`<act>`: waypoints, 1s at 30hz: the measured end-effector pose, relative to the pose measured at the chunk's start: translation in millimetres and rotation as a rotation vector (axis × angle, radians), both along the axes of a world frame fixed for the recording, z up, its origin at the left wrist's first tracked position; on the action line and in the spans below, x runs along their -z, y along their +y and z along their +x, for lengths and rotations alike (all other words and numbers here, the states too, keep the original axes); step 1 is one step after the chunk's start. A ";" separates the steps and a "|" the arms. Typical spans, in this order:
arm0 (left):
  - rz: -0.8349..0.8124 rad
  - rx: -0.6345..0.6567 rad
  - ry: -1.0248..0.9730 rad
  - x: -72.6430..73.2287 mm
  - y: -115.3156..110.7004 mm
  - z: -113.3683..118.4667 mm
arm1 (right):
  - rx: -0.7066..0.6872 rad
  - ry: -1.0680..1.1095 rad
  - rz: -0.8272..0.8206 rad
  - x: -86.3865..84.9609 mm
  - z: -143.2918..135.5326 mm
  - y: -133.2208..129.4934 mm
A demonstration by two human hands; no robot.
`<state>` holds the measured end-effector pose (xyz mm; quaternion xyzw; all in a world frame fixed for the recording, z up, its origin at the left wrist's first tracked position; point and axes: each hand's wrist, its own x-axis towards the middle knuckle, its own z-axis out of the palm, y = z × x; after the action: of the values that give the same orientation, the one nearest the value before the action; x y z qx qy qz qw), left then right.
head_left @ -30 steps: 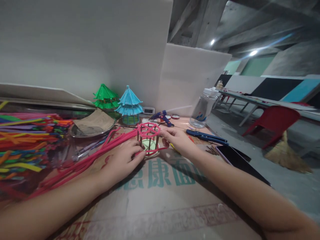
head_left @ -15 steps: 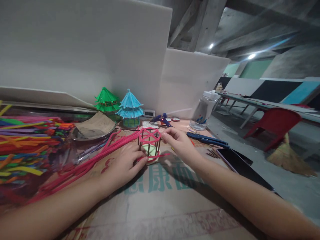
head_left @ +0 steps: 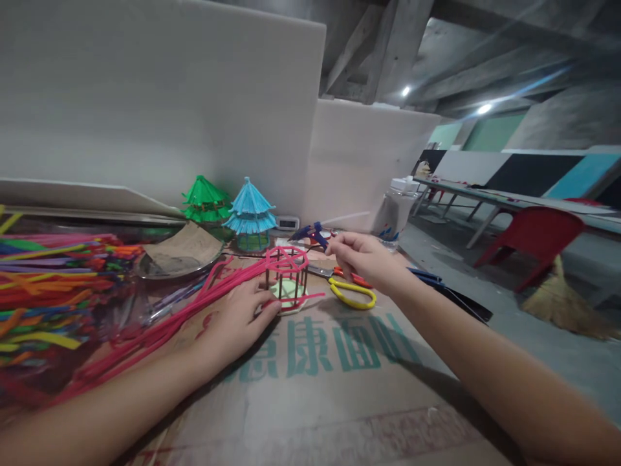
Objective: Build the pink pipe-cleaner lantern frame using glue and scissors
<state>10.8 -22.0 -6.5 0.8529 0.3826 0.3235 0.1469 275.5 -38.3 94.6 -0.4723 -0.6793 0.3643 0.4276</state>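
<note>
A small hexagonal frame (head_left: pixel 287 259) of pink pipe cleaner and brown sticks stands on a pale round base, one pink end sticking out to the right. My left hand (head_left: pixel 250 314) is closed at its lower left edge, thumb and fingers on the base. The fingers of my right hand (head_left: pixel 361 255) are curled at the handle end of a dark blue glue gun (head_left: pixel 310 233), covering part of it. Under this hand lie scissors with yellow and orange handles (head_left: pixel 356 299). A bundle of pink pipe cleaners (head_left: pixel 194 307) passes beside my left hand.
Blue (head_left: pixel 250 210) and green (head_left: pixel 204 197) pavilion models stand at the back. Colourful pipe cleaners (head_left: pixel 43 291) fill the left side, near a metal bowl (head_left: pixel 165 272). A clear bottle (head_left: pixel 395 210) stands right. Printed cardboard (head_left: pixel 301 401) covers the table; a red chair (head_left: pixel 533 236) is beyond.
My right hand has left the pink frame and moved right and back to the glue gun's handle, uncovering the scissors. My left hand stays at the frame's base. The view has shifted slightly.
</note>
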 end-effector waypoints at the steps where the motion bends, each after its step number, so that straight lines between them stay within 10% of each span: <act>1: -0.002 -0.014 -0.009 -0.4 -0.1 -0.1 | 0.023 -0.077 0.022 4.3 1.8 4.3; 12: 0.208 0.003 0.080 -9.1 -20.1 1.4 | -0.070 -0.711 0.707 56.7 -15.5 -51.2; 18: 0.188 0.221 0.130 -11.9 -25.8 0.2 | -0.083 -0.648 0.670 86.1 -14.7 -54.4; 30: 0.121 0.284 0.146 -6.0 -26.1 3.3 | -0.116 -0.731 0.843 89.2 -17.9 -55.9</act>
<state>14.2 -48.1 -0.5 0.9269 0.2477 0.2591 0.1111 257.6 -94.3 5.4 -0.3179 -0.8950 -0.1034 0.2953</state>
